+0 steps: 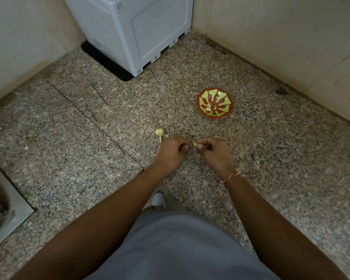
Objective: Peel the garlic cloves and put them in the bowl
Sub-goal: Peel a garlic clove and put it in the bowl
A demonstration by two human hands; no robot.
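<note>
Speckled stone floor (190, 81) lying open between hands and bowl (214, 103), garlic bulb (159, 132) sitting just left of that path, grey appliance (133, 31) blocking the far left, walls (291, 37) closing in far and right, metal frame (10, 209) occupying the near left.

Both forearms are bare, with no sleeves in view. A thin red and white thread bracelet (231, 177) circles the right wrist. Grey trousers (182, 245) cover the lap, and a white shoe (159, 199) shows beyond them
</note>
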